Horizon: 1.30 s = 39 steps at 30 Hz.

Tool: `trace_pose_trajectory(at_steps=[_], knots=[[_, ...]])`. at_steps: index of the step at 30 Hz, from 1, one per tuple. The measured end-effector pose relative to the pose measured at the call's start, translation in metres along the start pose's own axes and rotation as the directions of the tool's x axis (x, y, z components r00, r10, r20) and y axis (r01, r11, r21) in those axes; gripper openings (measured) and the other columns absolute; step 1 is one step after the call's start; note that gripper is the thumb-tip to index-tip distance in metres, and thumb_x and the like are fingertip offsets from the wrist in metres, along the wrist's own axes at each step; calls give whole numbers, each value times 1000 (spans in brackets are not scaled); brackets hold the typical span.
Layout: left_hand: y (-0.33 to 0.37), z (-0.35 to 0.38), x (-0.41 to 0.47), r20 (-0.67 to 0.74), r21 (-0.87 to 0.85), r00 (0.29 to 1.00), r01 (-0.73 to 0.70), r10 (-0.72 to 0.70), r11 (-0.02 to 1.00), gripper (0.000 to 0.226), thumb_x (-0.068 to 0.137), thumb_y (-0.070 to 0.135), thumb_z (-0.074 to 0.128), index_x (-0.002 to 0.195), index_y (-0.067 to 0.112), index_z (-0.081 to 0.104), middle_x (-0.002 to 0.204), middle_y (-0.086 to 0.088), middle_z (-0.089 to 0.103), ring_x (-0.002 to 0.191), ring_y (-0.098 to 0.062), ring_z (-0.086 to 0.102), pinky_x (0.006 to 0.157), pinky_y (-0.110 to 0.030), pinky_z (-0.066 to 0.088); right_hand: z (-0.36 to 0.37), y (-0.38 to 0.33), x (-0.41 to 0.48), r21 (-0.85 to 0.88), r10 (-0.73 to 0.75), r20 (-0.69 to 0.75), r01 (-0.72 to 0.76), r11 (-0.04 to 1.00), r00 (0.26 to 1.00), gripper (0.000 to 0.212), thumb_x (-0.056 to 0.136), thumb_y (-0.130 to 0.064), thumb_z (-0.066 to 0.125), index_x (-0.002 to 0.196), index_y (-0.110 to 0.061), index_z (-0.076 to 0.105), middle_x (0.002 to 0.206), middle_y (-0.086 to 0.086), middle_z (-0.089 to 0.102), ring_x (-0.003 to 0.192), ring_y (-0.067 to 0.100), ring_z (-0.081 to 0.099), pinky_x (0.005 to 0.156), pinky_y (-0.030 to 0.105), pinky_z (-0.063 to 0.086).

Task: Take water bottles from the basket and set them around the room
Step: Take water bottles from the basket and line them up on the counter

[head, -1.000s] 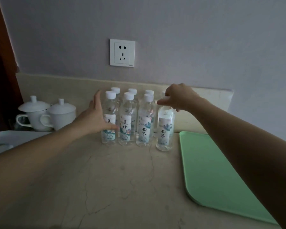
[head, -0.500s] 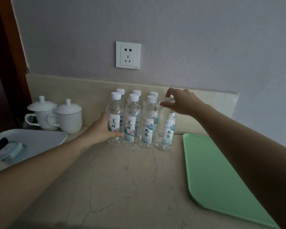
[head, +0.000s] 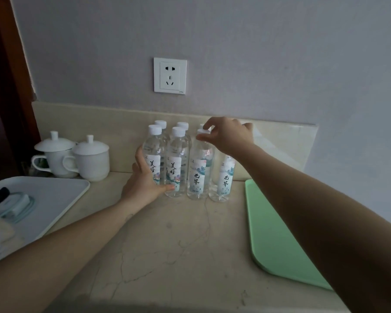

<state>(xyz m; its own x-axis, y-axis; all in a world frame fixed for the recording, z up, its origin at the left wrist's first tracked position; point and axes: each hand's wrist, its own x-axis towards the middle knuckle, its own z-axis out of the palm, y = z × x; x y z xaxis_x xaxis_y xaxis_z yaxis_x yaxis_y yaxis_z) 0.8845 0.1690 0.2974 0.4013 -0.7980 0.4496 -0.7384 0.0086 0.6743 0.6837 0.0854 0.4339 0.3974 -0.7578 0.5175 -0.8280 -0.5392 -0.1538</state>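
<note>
Several clear water bottles with white caps and printed labels stand in two rows on the marble counter (head: 167, 245) against the wall. My left hand (head: 142, 184) wraps the lower part of the front left bottle (head: 155, 147), thumb across its base. My right hand (head: 228, 136) pinches the cap of the third front bottle (head: 198, 175) between thumb and forefinger. The front right bottle (head: 225, 179) stands behind my right wrist, its cap hidden. Back-row bottles (head: 182, 124) show mostly their caps. No basket is in view.
Two white lidded cups (head: 92, 159) stand left of the bottles. A white tray (head: 54, 195) with a cable and a dark object lies at the left edge. A green tray (head: 275, 233) lies on the right. A wall socket (head: 170, 75) sits above the bottles.
My right hand has shifted left from the front right bottle's cap to the third bottle's cap. My left hand has closed more around the front left bottle.
</note>
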Motion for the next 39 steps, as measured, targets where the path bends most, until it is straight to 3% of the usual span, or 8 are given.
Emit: trace_pose_trajectory(at_steps=[4, 9, 14, 16, 20, 31, 36, 39], knots=[[2, 0, 0, 14, -6, 1000, -1, 1, 1000, 139, 59, 38, 91, 147, 29, -17, 151, -13, 24, 131, -28, 44, 101, -47, 45, 4, -1, 4, 144, 68, 14, -69, 987, 998, 34, 79, -61, 65, 105, -38, 65, 104, -11, 71, 102, 17, 60, 83, 38, 26], [4, -1, -1, 10, -21, 1000, -2, 2, 1000, 138, 59, 38, 91, 147, 28, -15, 151, -11, 25, 132, -27, 43, 102, -49, 44, 4, -1, 4, 233, 61, 45, -70, 970, 997, 33, 80, -53, 69, 108, -35, 64, 106, -8, 70, 104, 20, 61, 96, 41, 42], [5, 0, 0, 22, -15, 1000, 2, -1, 1000, 139, 60, 38, 90, 148, 26, -16, 152, -11, 26, 132, -27, 44, 101, -49, 45, -4, 9, 0, 272, -6, 165, -40, 962, 986, 66, 75, -56, 72, 132, -29, 49, 125, 4, 61, 117, 27, 54, 101, 47, 43], [4, -1, -1, 25, -24, 1000, 1, -1, 1000, 139, 60, 39, 90, 148, 27, -16, 152, -10, 27, 131, -26, 45, 101, -49, 45, -8, 18, 0, 157, 7, 203, -39, 987, 979, 65, 75, -50, 74, 131, -28, 51, 129, 8, 56, 122, 31, 48, 103, 43, 40], [3, -1, -1, 24, -33, 1000, -1, 2, 999, 139, 59, 40, 90, 148, 29, -17, 154, -9, 24, 133, -26, 43, 102, -50, 44, -12, 24, 1, 121, -8, 190, -15, 993, 982, 40, 79, -27, 77, 117, -17, 66, 122, 9, 62, 110, 26, 57, 86, 28, 42], [1, 1, 0, 78, -31, 997, 18, -15, 999, 145, 64, 37, 89, 146, 26, -29, 155, -17, 19, 138, -28, 34, 107, -39, 35, -10, 20, -2, 140, 14, 139, -34, 990, 990, 40, 80, -25, 77, 115, -13, 62, 119, 9, 62, 109, 26, 56, 81, 29, 41], [-11, -6, 0, 112, -41, 993, -25, 30, 999, 104, 79, 6, 73, 152, 16, 0, 139, -10, 42, 128, -27, 44, 104, -44, 42, -15, 10, -1, 228, -42, 114, 15, 974, 993, 47, 83, -37, 72, 124, -19, 58, 119, 5, 64, 101, 19, 60, 86, 31, 47], [-11, -8, -1, 111, -7, 994, -18, 19, 1000, 95, 84, 5, 64, 153, 18, -1, 142, -12, 41, 126, -28, 47, 103, -46, 43, -10, 1, -1, 198, -72, 138, 44, 979, 988, 52, 83, -44, 71, 127, -23, 56, 117, 2, 68, 106, 21, 62, 92, 34, 48]])
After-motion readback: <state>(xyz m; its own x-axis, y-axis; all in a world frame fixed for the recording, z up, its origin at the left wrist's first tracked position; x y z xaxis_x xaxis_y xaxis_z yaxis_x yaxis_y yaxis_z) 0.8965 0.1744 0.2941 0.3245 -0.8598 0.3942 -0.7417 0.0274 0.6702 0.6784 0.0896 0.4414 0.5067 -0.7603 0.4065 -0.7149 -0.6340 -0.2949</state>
